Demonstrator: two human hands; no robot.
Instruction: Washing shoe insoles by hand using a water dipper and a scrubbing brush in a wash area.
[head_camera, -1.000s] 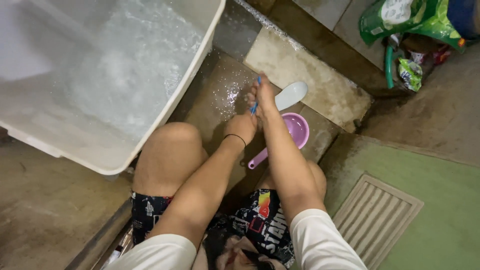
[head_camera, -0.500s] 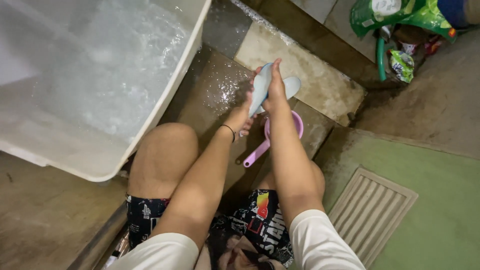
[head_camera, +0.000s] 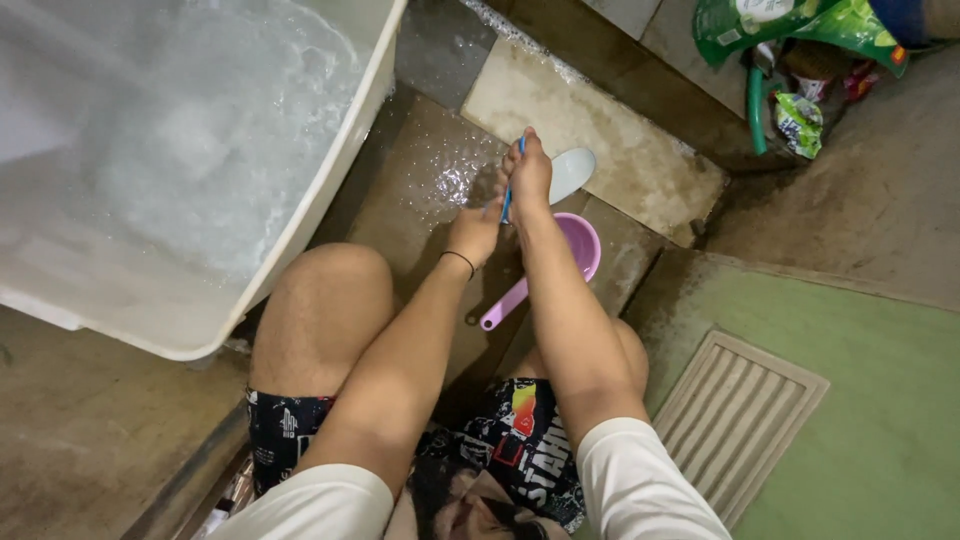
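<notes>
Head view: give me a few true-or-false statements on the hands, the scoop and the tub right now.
1. The right hand grips a thin blue handle. True.
2. The purple scoop sits inside the tub. False: it lies on the wet floor, under the right forearm.
3. The white tub holds foamy water. True.
4. The left hand rests on the left knee. False: it is out in front, meeting the right hand.
5. The floor grate is left of the tub. False: it lies at the lower right, on green flooring.

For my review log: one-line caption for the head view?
Both hands, left hand and right hand, grip a pale spoon above a purple ladle.
</notes>
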